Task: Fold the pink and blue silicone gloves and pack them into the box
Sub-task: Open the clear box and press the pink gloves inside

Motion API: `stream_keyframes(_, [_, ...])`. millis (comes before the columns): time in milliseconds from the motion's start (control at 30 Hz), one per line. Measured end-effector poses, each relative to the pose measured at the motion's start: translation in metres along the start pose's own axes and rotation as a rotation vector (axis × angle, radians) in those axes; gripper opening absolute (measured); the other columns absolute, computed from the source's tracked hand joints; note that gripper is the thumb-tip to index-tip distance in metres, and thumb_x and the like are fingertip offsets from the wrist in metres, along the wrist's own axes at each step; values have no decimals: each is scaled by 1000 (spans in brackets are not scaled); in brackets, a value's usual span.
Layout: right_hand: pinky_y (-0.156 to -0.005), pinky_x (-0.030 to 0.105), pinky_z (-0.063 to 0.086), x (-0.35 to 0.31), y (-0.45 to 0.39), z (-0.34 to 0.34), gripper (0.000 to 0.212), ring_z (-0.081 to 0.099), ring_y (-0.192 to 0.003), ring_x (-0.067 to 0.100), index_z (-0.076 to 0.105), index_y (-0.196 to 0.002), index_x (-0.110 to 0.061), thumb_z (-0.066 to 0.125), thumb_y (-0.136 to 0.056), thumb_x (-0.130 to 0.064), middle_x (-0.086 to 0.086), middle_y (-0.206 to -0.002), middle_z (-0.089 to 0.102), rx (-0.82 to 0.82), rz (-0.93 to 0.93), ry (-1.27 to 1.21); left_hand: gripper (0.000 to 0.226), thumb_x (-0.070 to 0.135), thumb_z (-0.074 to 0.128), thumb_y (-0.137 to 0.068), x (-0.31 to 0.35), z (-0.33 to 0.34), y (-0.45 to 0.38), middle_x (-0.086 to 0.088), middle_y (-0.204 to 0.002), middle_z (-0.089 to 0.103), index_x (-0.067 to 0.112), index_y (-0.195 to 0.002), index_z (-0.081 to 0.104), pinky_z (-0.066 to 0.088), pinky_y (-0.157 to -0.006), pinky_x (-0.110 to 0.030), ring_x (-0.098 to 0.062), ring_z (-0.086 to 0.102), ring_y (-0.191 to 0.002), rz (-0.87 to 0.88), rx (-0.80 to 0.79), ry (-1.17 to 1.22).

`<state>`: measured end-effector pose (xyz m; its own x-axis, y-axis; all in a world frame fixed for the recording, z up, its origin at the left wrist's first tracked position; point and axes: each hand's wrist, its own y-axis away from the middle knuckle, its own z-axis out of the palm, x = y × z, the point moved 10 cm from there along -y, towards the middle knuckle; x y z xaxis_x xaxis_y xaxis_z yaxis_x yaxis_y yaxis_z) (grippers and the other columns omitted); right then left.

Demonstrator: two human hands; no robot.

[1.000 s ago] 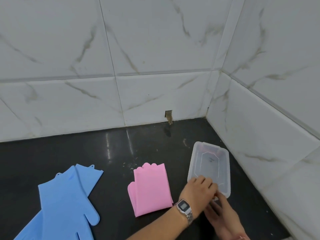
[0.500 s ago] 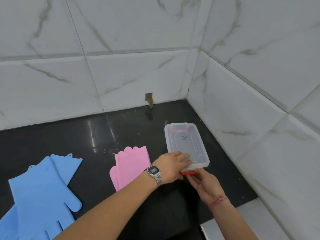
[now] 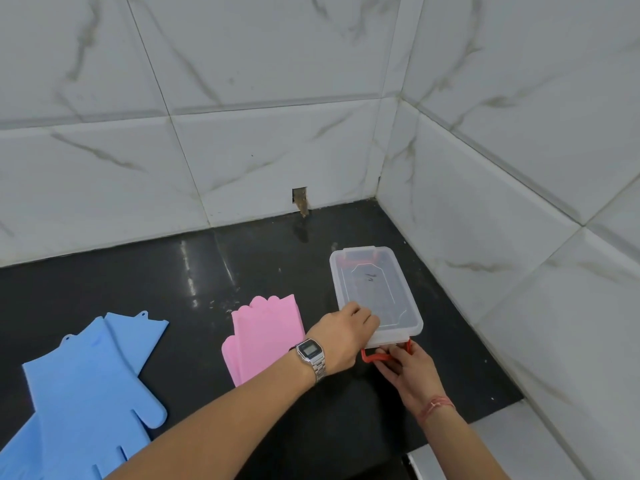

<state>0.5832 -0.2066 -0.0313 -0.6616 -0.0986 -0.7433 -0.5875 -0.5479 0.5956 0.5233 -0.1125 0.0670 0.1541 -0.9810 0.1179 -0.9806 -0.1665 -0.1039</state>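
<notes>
now left hand (image 3: pixel 341 336) presses box (image 3: pixel 375 292) lid edge (near corner); right hand (image 3: pixel 403 370) fingers pinch red latch (image 3: pixel 375 356).

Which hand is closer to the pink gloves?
Left. The left hand rests on the box lid, just right of the pink gloves; the right hand is farther right, at the red latch.

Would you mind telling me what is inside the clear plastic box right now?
Through the clear lid, the box looks empty; neither glove is inside. The left hand covers its near corner, so that part cannot be checked.
</notes>
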Motion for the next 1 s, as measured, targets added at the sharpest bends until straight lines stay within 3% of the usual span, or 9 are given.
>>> stream_keyframes(433, [-76, 40, 55, -3, -10, 2, 22, 71, -95, 29, 64, -105, -13, 45, -99, -3, 14, -97, 76, -35, 5, -14, 35, 14, 68, -82, -6, -11, -2, -7, -112, 58, 11, -112, 51, 56, -73, -37, -24, 50, -102, -100, 19, 67])
stream_keyframes(533, [-82, 43, 53, -1, -9, 3, 23, 68, -97, 30, 63, -104, -11, 43, -99, -2, 17, -99, 73, -16, 11, 2, 36, 13, 67, -81, -9, -14, -3, -6, -112, 57, 12, -113, 50, 53, -69, -35, -24, 48, -103, -109, 42, 81])
stream_keyframes(633, [-91, 47, 48, -3, -10, -1, 20, 65, -92, 29, 62, -100, -6, 43, -99, 1, 19, -97, 68, 9, -14, 28, 31, 17, 65, -85, -24, -40, -5, -2, -112, 54, 16, -112, 49, 47, -66, -30, -20, 48, -102, -177, 163, 176])
stream_keyframes(733, [-89, 47, 48, -5, -13, -8, 19, 64, -87, 28, 61, -104, -2, 44, -99, 0, 20, -92, 66, 35, -28, 60, 24, 18, 62, -88, -55, -76, 3, 0, -109, 55, 17, -109, 51, 50, -74, -29, -16, 51, -95, -297, 333, 338])
stream_keyframes(833, [-81, 45, 50, -6, -17, -16, 18, 63, -85, 29, 59, -108, -1, 43, -99, 0, 21, -92, 64, 61, -25, 61, 13, 20, 58, -91, -107, -100, 27, 4, -98, 55, 21, -103, 52, 39, -62, -11, -6, 52, -76, -509, 505, 558])
stream_keyframes(900, [-87, 49, 49, -5, -20, -17, 19, 64, -85, 29, 58, -113, -2, 44, -99, 0, 22, -94, 65, 71, -17, 50, 6, 20, 54, -94, -149, -95, 51, 3, -94, 55, 20, -99, 52, 40, -57, -7, -2, 52, -74, -674, 588, 718])
stream_keyframes(967, [-94, 50, 46, -4, -22, -19, 22, 66, -82, 28, 56, -118, -1, 45, -98, 0, 22, -94, 65, 93, -7, 39, 4, 20, 50, -97, -189, -70, 79, 1, -94, 57, 17, -98, 53, 50, -69, -9, -8, 56, -81, -865, 659, 1009])
stream_keyframes(1000, [-94, 50, 46, -4, -23, -20, 24, 67, -79, 26, 54, -121, 0, 45, -99, 1, 21, -93, 65, 101, -6, 36, 5, 17, 50, -98, -204, -51, 94, -1, -94, 57, 15, -96, 54, 53, -79, -17, -13, 58, -86, -962, 698, 1232])
